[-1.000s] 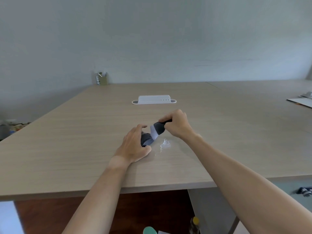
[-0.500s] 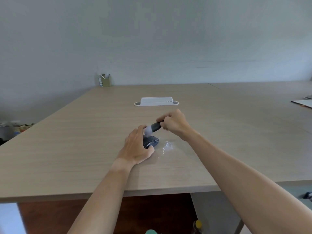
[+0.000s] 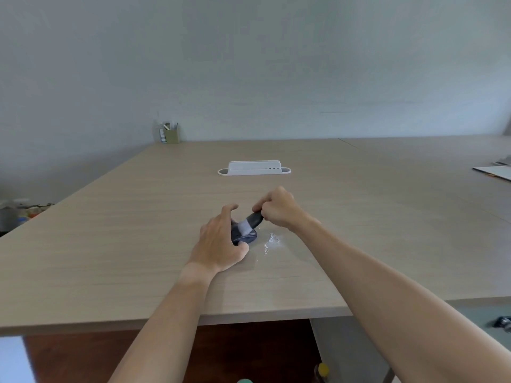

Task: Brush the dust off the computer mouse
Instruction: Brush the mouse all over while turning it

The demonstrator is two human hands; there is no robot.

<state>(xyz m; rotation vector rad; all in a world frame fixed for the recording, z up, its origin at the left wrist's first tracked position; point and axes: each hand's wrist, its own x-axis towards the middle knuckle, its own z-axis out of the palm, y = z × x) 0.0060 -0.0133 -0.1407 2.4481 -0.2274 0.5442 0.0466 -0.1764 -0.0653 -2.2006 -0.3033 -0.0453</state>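
A dark computer mouse (image 3: 247,237) lies on the wooden table (image 3: 110,230) near its front edge. My left hand (image 3: 221,241) grips the mouse from the left side and hides most of it. My right hand (image 3: 279,210) is closed on the dark handle of a small brush (image 3: 250,222). The brush's pale bristles rest on top of the mouse. A small patch of white dust (image 3: 272,241) lies on the table just right of the mouse.
A white oblong cable tray (image 3: 253,168) sits further back in the middle. A pen holder (image 3: 171,133) stands at the far left corner by the wall. Papers (image 3: 495,171) lie at the right edge.
The brush swept from the right side of the mouse up to its far end, then back down onto its top. My left hand kept hold of the mouse.
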